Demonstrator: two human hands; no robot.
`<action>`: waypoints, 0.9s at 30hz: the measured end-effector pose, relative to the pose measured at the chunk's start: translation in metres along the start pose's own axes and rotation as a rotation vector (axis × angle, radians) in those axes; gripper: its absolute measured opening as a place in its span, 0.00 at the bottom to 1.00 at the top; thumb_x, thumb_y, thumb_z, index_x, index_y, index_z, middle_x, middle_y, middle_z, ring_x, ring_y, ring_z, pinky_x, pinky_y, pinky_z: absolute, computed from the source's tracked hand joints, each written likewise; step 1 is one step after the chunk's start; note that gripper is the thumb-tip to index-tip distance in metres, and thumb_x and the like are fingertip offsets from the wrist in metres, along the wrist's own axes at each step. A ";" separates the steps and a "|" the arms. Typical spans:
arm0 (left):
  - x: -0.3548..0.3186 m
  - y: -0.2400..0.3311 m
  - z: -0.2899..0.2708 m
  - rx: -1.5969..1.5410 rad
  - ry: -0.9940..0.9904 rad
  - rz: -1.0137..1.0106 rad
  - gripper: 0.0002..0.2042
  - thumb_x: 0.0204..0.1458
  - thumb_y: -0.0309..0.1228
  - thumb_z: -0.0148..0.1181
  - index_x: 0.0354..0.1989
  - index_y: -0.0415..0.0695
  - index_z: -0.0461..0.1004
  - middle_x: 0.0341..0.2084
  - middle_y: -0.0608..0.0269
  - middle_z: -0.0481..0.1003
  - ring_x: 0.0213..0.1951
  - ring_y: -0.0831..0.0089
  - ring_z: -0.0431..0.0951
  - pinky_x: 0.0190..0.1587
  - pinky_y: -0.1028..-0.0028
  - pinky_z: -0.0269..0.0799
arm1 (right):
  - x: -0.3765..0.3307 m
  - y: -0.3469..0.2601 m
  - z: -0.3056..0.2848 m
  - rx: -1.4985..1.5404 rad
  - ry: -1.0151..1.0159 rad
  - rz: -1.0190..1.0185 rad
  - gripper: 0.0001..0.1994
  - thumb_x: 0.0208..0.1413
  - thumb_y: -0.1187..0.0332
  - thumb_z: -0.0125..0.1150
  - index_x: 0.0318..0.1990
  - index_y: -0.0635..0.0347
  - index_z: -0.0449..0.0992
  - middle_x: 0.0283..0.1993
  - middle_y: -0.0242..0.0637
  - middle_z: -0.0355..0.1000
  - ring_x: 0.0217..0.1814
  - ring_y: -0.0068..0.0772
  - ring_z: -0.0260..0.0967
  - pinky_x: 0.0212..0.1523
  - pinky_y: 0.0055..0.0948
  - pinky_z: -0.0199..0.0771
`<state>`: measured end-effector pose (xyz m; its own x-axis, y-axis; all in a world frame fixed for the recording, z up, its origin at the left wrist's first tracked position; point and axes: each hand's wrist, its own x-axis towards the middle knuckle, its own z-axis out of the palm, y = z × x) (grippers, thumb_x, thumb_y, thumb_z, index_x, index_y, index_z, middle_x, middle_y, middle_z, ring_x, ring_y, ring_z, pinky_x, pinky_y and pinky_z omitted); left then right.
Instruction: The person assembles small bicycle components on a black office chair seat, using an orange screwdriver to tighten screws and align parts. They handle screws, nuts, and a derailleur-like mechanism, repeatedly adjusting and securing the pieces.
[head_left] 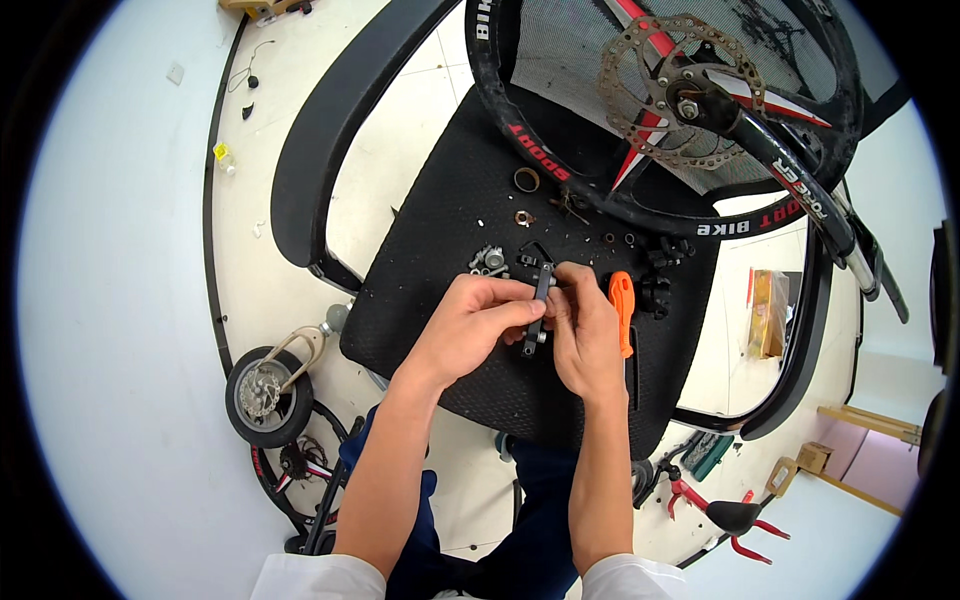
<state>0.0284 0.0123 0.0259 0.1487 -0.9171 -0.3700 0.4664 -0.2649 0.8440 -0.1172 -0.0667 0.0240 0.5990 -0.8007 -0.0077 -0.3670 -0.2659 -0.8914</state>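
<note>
bar, unmounted: pinched by fingers of your left hand; right hand beside, hold unclear; bolts loose.

Bright, even light filled the room; the left wall shone pale, the seat looked dark, and straight edges curved toward a black, blue-fringed rim.

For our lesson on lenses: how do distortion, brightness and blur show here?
Head view: the dark baseboard bows outward; head view: the white wall looks bright, the black chair seat dark; head view: the left hand and right hand show no obvious motion blur.
</note>
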 end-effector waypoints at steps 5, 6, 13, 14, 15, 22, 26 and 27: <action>-0.003 0.000 -0.006 0.061 -0.014 -0.035 0.07 0.56 0.27 0.62 0.36 0.35 0.82 0.26 0.69 0.77 0.30 0.82 0.73 0.34 0.78 0.68 | -0.001 -0.001 0.001 -0.040 -0.033 -0.062 0.08 0.63 0.77 0.53 0.48 0.63 0.70 0.33 0.44 0.71 0.32 0.41 0.73 0.37 0.32 0.73; -0.003 0.001 -0.006 0.082 -0.021 -0.040 0.07 0.56 0.26 0.62 0.36 0.35 0.82 0.27 0.69 0.77 0.31 0.82 0.73 0.34 0.78 0.68 | -0.001 -0.002 0.001 -0.048 -0.027 -0.076 0.08 0.63 0.77 0.53 0.48 0.63 0.70 0.33 0.44 0.71 0.32 0.41 0.73 0.37 0.32 0.73; 0.003 -0.009 -0.002 0.144 0.109 0.096 0.08 0.58 0.25 0.61 0.41 0.33 0.81 0.30 0.67 0.78 0.30 0.84 0.73 0.33 0.81 0.68 | 0.001 0.010 -0.030 0.191 0.182 0.140 0.07 0.61 0.70 0.60 0.42 0.66 0.74 0.32 0.34 0.75 0.35 0.20 0.72 0.36 0.22 0.72; 0.004 -0.009 0.000 0.149 0.132 0.086 0.08 0.58 0.25 0.61 0.41 0.33 0.81 0.29 0.67 0.78 0.29 0.84 0.73 0.33 0.81 0.68 | -0.002 0.014 -0.045 0.164 0.289 0.159 0.08 0.61 0.70 0.60 0.41 0.67 0.75 0.32 0.35 0.75 0.34 0.20 0.72 0.36 0.21 0.72; 0.005 -0.005 0.005 0.156 0.152 0.077 0.09 0.59 0.26 0.61 0.42 0.33 0.81 0.29 0.66 0.78 0.29 0.83 0.73 0.34 0.81 0.69 | -0.007 0.030 -0.060 0.068 0.394 0.136 0.06 0.63 0.71 0.56 0.41 0.64 0.75 0.30 0.31 0.74 0.26 0.14 0.64 0.26 0.16 0.65; 0.007 -0.005 0.011 0.025 0.178 0.073 0.09 0.59 0.26 0.61 0.41 0.32 0.80 0.32 0.60 0.80 0.33 0.77 0.80 0.40 0.77 0.77 | -0.042 0.055 -0.085 -0.439 0.212 0.403 0.07 0.50 0.73 0.67 0.33 0.70 0.80 0.26 0.40 0.76 0.24 0.28 0.71 0.31 0.27 0.71; 0.008 -0.001 0.017 0.043 0.141 -0.004 0.08 0.58 0.25 0.62 0.42 0.33 0.79 0.33 0.59 0.81 0.35 0.75 0.82 0.42 0.76 0.79 | -0.045 0.053 -0.084 -0.501 0.150 0.363 0.07 0.50 0.73 0.66 0.32 0.70 0.79 0.26 0.42 0.76 0.25 0.33 0.75 0.32 0.30 0.74; 0.008 -0.002 0.019 0.053 0.123 0.020 0.08 0.58 0.24 0.62 0.42 0.33 0.79 0.33 0.59 0.81 0.35 0.75 0.82 0.42 0.76 0.79 | -0.044 0.053 -0.084 -0.525 0.128 0.346 0.06 0.51 0.74 0.66 0.32 0.70 0.79 0.25 0.42 0.76 0.25 0.33 0.75 0.31 0.29 0.74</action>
<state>0.0121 0.0003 0.0282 0.2646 -0.8796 -0.3954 0.4162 -0.2657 0.8696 -0.2232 -0.0906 0.0153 0.3059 -0.9365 -0.1717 -0.8429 -0.1826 -0.5061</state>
